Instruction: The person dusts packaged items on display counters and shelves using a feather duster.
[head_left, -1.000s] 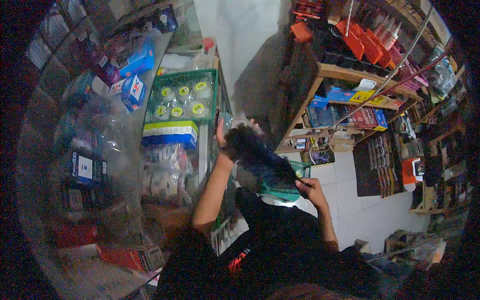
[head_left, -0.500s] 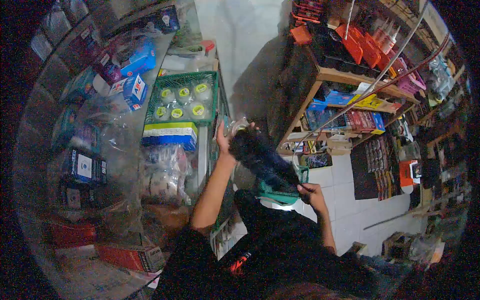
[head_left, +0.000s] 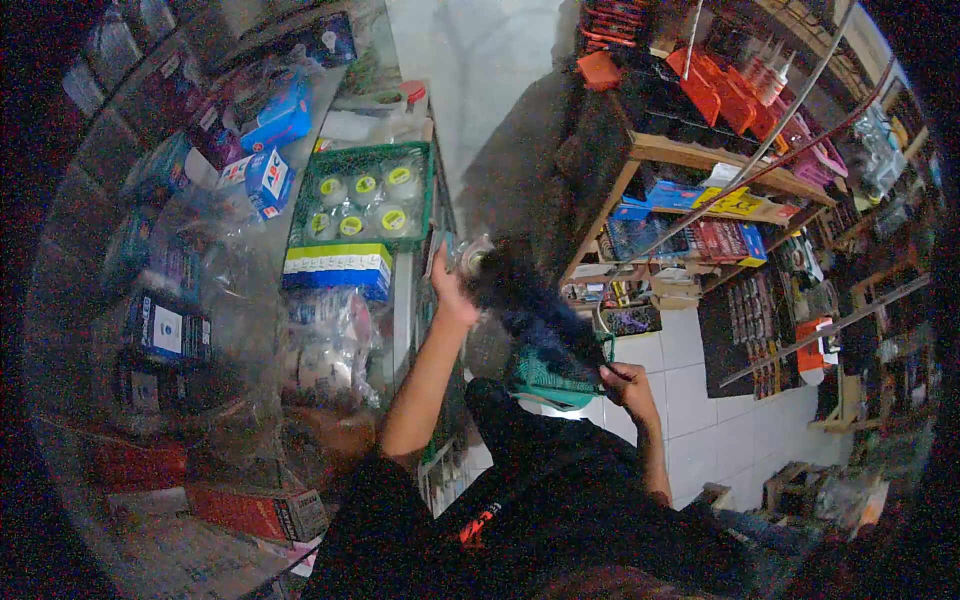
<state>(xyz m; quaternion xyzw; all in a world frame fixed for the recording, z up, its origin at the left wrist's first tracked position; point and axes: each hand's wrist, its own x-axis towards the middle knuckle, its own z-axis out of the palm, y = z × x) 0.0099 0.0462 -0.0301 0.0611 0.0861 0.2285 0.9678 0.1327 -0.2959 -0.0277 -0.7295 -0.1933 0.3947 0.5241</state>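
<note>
My right hand (head_left: 630, 388) is closed around the narrow end of a dark, fluffy duster (head_left: 555, 325), which slants up and left across my front. The duster's far end is blurred and lies against or just beside a clear round container (head_left: 474, 254). My left hand (head_left: 452, 288) holds that container from its left side, the thumb pointing up. Some of the left fingers are hidden behind it. A green basket (head_left: 420, 185) of clear containers with yellow-green labels stands just left of this hand.
Blue-and-white boxes (head_left: 336, 272) and plastic-wrapped goods (head_left: 335, 345) fill the counter on the left. A wooden shelf (head_left: 610, 200) with orange trays stands at the right. Behind the duster is a teal basket (head_left: 555, 385). A thin pole (head_left: 820, 330) crosses at the right.
The duster's blurred tip has shifted slightly right, showing more of the clear container. My right hand has moved a little to the right. The left hand stays nearly in place.
</note>
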